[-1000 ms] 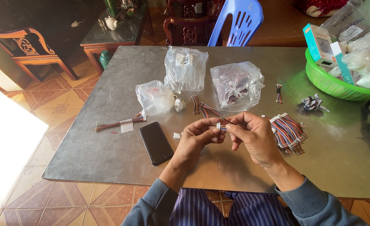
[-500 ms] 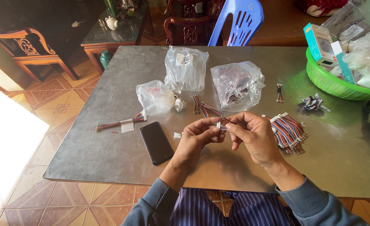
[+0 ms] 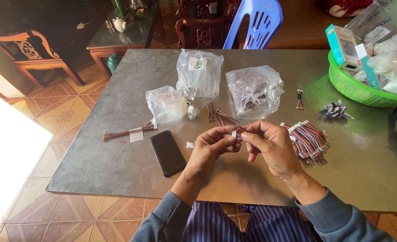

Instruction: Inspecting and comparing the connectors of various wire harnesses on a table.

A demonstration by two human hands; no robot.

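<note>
My left hand (image 3: 209,150) pinches a small white connector (image 3: 234,133) between thumb and forefinger over the grey metal table (image 3: 117,161). My right hand (image 3: 272,145) meets it from the right, fingertips closed on the striped wire lead (image 3: 239,131) that runs into that connector. A pile of finished striped wire bundles with white plugs (image 3: 309,141) lies just right of my right hand. Another loose white connector (image 3: 190,145) sits on the table left of my left hand.
A black phone (image 3: 167,152) lies face up at the left. Three clear plastic bags (image 3: 199,71) (image 3: 253,89) (image 3: 166,104) and loose wire bundles (image 3: 218,115) lie beyond my hands. A green basket (image 3: 355,89) with boxes stands far right, a blue chair (image 3: 254,22) behind the table.
</note>
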